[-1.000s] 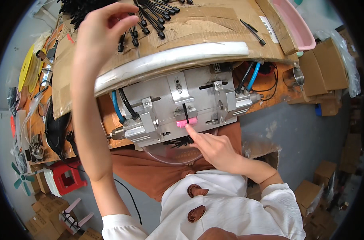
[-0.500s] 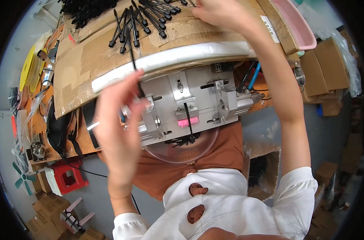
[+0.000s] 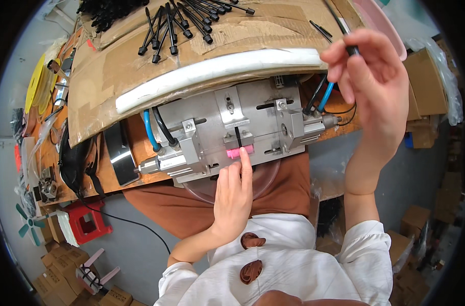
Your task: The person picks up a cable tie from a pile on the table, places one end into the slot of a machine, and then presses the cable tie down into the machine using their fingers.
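Observation:
My left hand (image 3: 232,196) reaches up to the metal fixture (image 3: 207,109), its index finger stretched out and the other fingers loosely extended. The fingertip touches the pink piece (image 3: 233,153) at the fixture's front edge, by the lower end of a thin black rod (image 3: 238,133). The finger hides part of the contact. To the right, my right hand (image 3: 379,84) is raised over the table edge. Its fingers and thumb close on a slim black rod (image 3: 336,16) with a thicker end, which points up and away.
Several black rods with collared ends (image 3: 184,28) lie on the cardboard (image 3: 100,86), beside a dark heap (image 3: 102,15). A white padded strip (image 3: 217,71) edges the cardboard. Blue tubes (image 3: 149,130) enter the fixture. A phone-like black slab (image 3: 120,158) lies left; a pink tub (image 3: 390,25) stands right.
My left hand has moved right and down to the fixture; the black rod it appeared to hold is gone from it. My right hand has come back from the far rods with a black rod.

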The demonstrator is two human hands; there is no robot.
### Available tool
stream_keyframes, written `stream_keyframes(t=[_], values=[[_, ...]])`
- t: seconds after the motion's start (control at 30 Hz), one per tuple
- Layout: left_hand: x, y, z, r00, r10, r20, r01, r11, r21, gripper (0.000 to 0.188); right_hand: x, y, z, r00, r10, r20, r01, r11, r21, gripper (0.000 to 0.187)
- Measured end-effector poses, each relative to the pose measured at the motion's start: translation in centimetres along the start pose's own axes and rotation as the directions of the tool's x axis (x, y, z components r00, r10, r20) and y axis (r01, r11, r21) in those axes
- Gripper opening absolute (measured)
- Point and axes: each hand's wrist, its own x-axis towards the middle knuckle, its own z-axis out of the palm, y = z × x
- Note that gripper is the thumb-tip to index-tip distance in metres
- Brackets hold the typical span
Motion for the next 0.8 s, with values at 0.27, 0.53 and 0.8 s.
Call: stream_keyframes(t=[0.27,0.53,0.8], values=[[1.6,-0.7,-2.8,0.995,0.097,0.003,-0.097,0.993,-0.062,0.069,-11.7,4.1,4.4,0.970,-0.195,0.147,0.244,0.787,-0.567,0.051],[16.0,-9.3,-10.6,0.938,0.140,-0.316,-0.104,0.986,0.130,0.020,-15.4,8.2,8.5,0.961,0.015,0.277,0.168,0.762,-0.626,0.069],[16.1,-9.4,-10.2,0.910,0.194,-0.367,-0.176,0.981,0.083,0.012,-14.7,8.3,8.1,0.945,0.110,0.307,0.134,0.726,-0.675,0.068]])
